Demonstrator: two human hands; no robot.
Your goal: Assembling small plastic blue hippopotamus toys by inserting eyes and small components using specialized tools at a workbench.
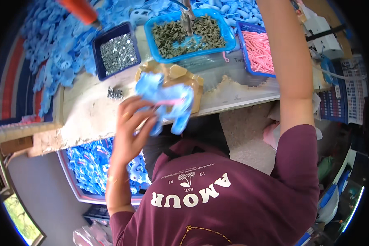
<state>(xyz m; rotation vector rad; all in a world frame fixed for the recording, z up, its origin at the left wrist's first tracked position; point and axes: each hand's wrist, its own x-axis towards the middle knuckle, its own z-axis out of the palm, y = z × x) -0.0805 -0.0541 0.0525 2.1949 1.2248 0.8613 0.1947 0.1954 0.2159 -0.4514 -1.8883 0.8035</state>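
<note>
My left hand point(133, 125) pinches a light-blue moulded plastic part point(178, 92) with a pink strip across it, in front of the table edge. The part is blurred, so its exact kind cannot be made out. Just behind it is a tan, block-like holder point(197, 88), partly covered by the part. My right forearm point(296, 82) stretches up past the pink pieces and leaves the picture at the top, so my right hand is out of sight. Nearest to that arm is a blue basket point(244, 51) of pink strips point(256, 51).
Blue plastic parts point(61, 45) are heaped along the back and left. A dark-blue tray point(97, 61) holds small metal pieces; a light-blue tray point(151, 45) holds dark screw-like pieces. An orange tool point(80, 11) hangs above. A bin point(76, 184) of blue parts stands below the table.
</note>
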